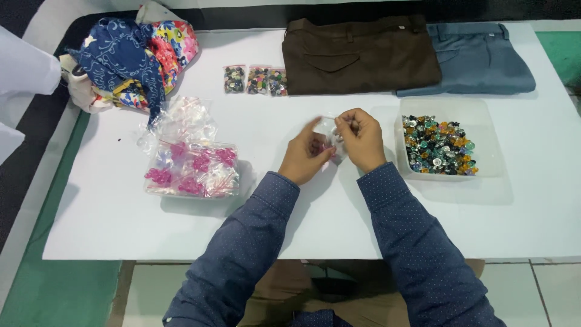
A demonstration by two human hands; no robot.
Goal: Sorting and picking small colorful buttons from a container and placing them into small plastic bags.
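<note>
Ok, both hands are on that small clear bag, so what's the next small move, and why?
Probably pinch the small clear bag shut along its top: the left hand and right hand already hold it between them, and filled bags lie in a row.

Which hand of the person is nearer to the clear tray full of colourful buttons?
The right hand. It is just left of the tray of buttons, holding a small clear bag. The left hand is farther left, on the bag's other side.

- Small clear bag (331, 136): mostly covered by the left hand (305, 158) and right hand (362, 140); contents too small to identify.
- Three small packets (255, 80): contents indistinct.
- Blue trousers (478, 57): left part hidden under brown trousers (360, 53).
</note>
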